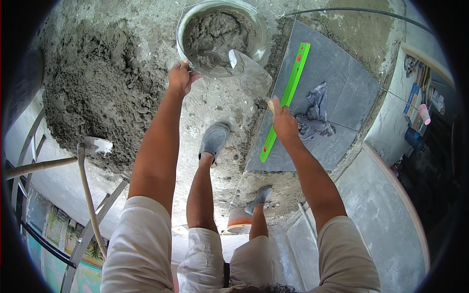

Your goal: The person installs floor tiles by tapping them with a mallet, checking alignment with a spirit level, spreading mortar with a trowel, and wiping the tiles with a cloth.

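Observation:
My left hand [181,78] grips the near left rim of a round bucket [263,34] with its fingers closed. Wet grey mortar [215,36] lies in the bucket. In my right hand [283,119] is the wooden handle of a trowel. Its wide, mortar-smeared blade [255,77] reaches over the near right rim of the bucket. Just under the right hand, a bright green spirit level [295,78] lies lengthwise across dark grey floor tiles [327,51]. A crumpled grey cloth [316,115] rests on the tiles to the right of that hand.
A big heap of mortar [97,83] covers the floor at left, with a hoe [87,195] and a ladder [88,234] nearer me. An orange bucket [239,219] stands by my feet. A dark hose [361,10] crosses the far right. Clutter [415,112] fills an opening at right.

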Action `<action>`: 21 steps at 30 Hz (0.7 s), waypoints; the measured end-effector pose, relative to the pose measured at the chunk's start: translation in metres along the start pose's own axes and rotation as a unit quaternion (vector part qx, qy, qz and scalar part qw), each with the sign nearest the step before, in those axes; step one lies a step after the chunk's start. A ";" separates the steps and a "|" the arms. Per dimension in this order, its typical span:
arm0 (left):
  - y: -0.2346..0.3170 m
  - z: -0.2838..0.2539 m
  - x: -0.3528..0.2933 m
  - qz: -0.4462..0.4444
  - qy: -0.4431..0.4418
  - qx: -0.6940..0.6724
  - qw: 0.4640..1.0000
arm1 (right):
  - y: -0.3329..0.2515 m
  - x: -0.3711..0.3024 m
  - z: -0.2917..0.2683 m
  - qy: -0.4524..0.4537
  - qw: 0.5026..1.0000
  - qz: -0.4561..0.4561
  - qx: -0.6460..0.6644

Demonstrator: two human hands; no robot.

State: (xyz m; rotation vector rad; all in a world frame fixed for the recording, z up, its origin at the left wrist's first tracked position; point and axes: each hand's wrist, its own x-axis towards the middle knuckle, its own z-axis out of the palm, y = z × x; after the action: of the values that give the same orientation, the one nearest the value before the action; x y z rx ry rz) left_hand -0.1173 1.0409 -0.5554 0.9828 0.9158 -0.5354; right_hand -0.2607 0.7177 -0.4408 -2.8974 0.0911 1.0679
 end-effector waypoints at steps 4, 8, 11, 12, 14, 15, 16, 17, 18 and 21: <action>-0.004 -0.012 0.001 -0.032 -0.013 0.032 0.999 | 0.027 -0.060 -0.001 -0.077 0.996 0.019 0.042; -0.001 -0.018 -0.001 -0.063 -0.028 0.016 0.997 | 0.010 -0.084 -0.038 0.071 0.964 -0.078 0.246; -0.003 -0.019 0.001 -0.031 -0.034 0.006 0.999 | -0.031 -0.042 -0.064 -0.009 0.920 -0.012 0.392; -0.003 -0.027 0.004 -0.024 -0.028 0.003 0.999 | -0.050 -0.022 -0.064 -0.028 0.898 0.008 0.439; -0.006 -0.023 0.008 -0.022 -0.028 -0.008 0.999 | -0.075 0.021 -0.057 -0.090 0.850 0.044 0.517; -0.012 -0.013 0.008 -0.022 -0.033 -0.027 0.999 | -0.069 0.042 -0.041 -0.067 0.873 0.042 0.480; -0.016 0.002 0.009 -0.012 -0.027 -0.017 0.999 | -0.058 0.061 -0.025 -0.042 0.895 0.039 0.442; -0.013 0.000 0.010 -0.016 -0.022 -0.007 1.000 | -0.058 0.067 -0.015 -0.048 0.890 0.042 0.451; -0.010 0.001 0.011 -0.010 -0.030 -0.004 1.000 | -0.054 0.070 -0.007 -0.042 0.893 0.049 0.445; 0.002 -0.013 0.005 0.004 -0.033 0.020 0.999 | -0.057 0.052 -0.001 -0.046 0.893 0.062 0.444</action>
State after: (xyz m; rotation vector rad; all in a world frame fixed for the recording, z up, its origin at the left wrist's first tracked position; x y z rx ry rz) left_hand -0.1183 1.0534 -0.5619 0.9983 0.8455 -0.5782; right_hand -0.2162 0.7725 -0.4717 -2.0242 0.5942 0.8524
